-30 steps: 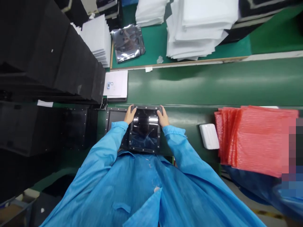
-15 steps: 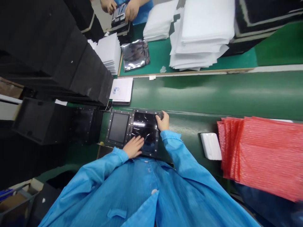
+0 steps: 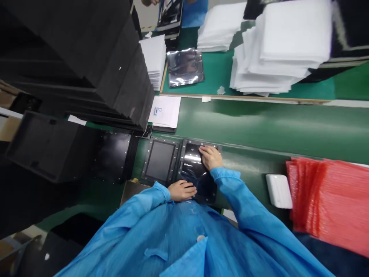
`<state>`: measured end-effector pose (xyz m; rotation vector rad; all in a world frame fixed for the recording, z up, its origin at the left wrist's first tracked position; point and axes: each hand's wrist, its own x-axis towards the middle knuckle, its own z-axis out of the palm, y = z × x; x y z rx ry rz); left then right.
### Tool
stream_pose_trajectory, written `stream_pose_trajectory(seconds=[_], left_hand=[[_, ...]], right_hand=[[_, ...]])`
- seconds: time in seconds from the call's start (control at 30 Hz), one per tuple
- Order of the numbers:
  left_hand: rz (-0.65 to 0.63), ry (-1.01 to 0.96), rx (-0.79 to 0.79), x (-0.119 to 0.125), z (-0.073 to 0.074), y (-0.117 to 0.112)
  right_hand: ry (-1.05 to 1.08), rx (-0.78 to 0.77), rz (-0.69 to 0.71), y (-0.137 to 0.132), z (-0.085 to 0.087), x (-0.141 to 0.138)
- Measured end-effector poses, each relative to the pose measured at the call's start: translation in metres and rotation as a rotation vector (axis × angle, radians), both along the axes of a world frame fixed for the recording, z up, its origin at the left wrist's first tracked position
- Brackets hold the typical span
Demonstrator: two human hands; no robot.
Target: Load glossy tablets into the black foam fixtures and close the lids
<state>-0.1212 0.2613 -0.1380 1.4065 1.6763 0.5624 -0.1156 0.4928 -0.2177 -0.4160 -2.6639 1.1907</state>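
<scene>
In front of my body on the green bench lies a black framed panel (image 3: 196,169) with a glossy, reflective face and pale dots along its border. My left hand (image 3: 182,190) rests flat on its near left edge, fingers stretched toward the right. Across its far right part lies my right hand (image 3: 211,156), fingers extended over the glossy surface. Close by on the left is a second black panel (image 3: 160,161) with a matte grey screen and a dotted frame; neither hand touches it.
Tall black foam blocks (image 3: 123,77) stand at the left. Right of the panels are a white rounded box (image 3: 279,191) and red bubble-wrap bags (image 3: 343,204). White sheet stacks (image 3: 294,38) and a silvery bag (image 3: 186,67) lie on the far bench, near another person's hand (image 3: 150,2).
My right hand has moved from gripping the panel's far right corner to lying over its face. My left hand has slid toward the near edge. The camera view has shifted.
</scene>
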Motion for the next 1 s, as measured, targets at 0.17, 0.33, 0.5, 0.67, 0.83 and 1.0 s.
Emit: stream_pose_trajectory(seconds=[0.17,0.33,0.5,0.67,0.83,1.0], left_hand=[[0.365,0.07,-0.028,-0.051,0.011,-0.037],[1.05,0.274,-0.292,-0.107,-0.001,-0.079],[1.391,0.05,-0.425,-0.122,0.007,-0.08],[1.136,-0.218,-0.126,-0.115,0.042,-0.082],[0.993,-0.27,-0.091,-0.058,0.085,-0.044],[0.639,0.06,-0.013,0.007,0.091,0.018]], right_hand=[[-0.009,-0.009,-0.227,-0.039,0.031,0.034],[-0.112,-0.2,-0.453,-0.099,0.048,0.102],[-0.144,-0.337,-0.448,-0.121,0.056,0.124],[-0.17,-0.565,-0.412,-0.11,0.071,0.099],[-0.149,-0.977,-0.206,-0.11,0.084,0.068],[-0.071,-0.99,-0.37,-0.088,0.075,0.081]])
